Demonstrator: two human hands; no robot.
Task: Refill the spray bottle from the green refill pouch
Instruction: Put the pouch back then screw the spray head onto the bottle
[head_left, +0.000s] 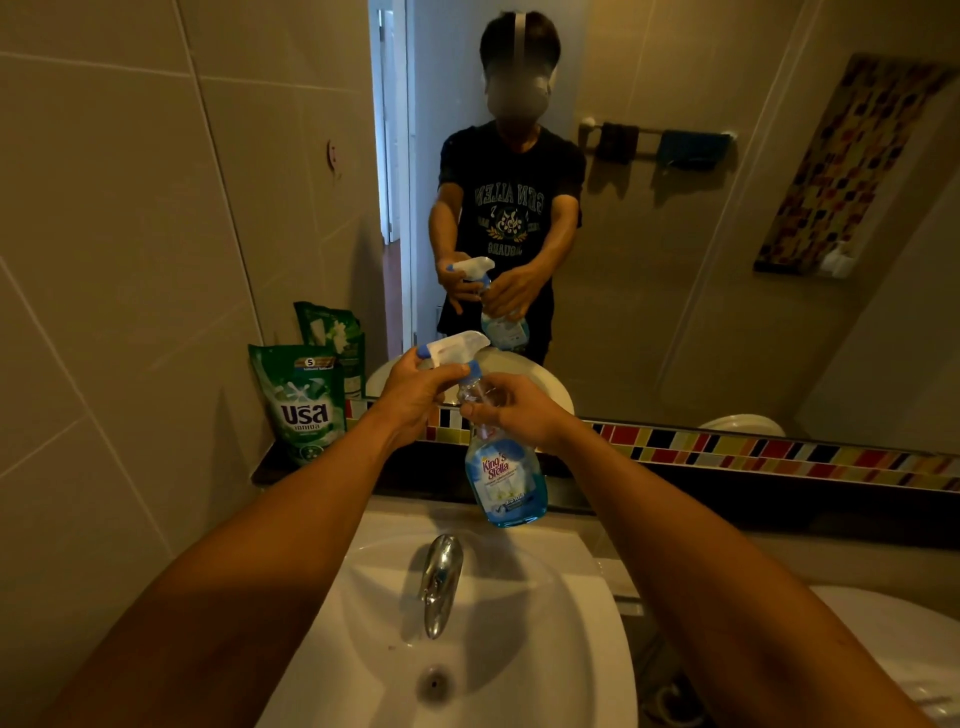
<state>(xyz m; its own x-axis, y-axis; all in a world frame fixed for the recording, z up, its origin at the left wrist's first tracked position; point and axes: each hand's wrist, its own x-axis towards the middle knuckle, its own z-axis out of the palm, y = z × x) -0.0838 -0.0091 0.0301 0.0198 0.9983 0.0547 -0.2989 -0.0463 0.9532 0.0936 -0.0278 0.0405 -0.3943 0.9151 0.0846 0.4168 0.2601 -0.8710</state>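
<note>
Head view: spray bottle (504, 467) held in the air above the sink (571, 649), behind the faucet (441, 582), left hand (415, 400) grip closed on its white trigger head (457, 345), right hand (519, 410) grip closed around its neck, green refill pouch (304, 400) standing on the ledge left of the bottle.

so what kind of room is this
Most likely a home bathroom. A white ceramic basin with a chrome tap sits below a large wall mirror, and the mirror reflects a towel rail on beige tiled walls.
</note>
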